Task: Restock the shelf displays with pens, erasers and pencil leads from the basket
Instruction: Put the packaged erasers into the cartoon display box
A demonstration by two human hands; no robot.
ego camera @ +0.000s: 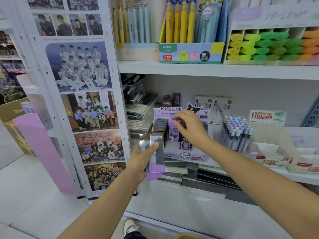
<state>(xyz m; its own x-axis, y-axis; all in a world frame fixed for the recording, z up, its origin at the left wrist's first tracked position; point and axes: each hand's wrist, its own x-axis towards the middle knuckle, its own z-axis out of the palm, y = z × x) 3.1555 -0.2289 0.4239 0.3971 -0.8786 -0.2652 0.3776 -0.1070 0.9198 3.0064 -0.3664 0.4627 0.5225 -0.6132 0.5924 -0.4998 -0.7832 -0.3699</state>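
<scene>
The left hand (139, 159) grips a small stack of flat lead packs (156, 158), thumb pressed across the front of the top one and fingers wrapped behind. The packs stand roughly upright, grey above and purple at the bottom, and are held just off the front edge of the middle shelf (293, 176), beside the left front corner of the Kuromi display (170, 109). That display sits toward the left end of the shelf, near its front edge, on stacked notebooks (174, 169). It holds a row of grey packs (160, 125) on its left side and purple packs (173, 133) beside them. The right hand (191, 130) reaches into the display from above, fingers bent down onto the tops of the purple packs. The blur hides whether they pinch one or only touch, so its grip cannot be told. Just right of the display stands a cluster of pastel pens (238, 133). On the shelf above (215, 69) are boxes of pens (186, 23) and highlighters (269, 45). A photo panel (81, 66) covers the unit's left end.
</scene>
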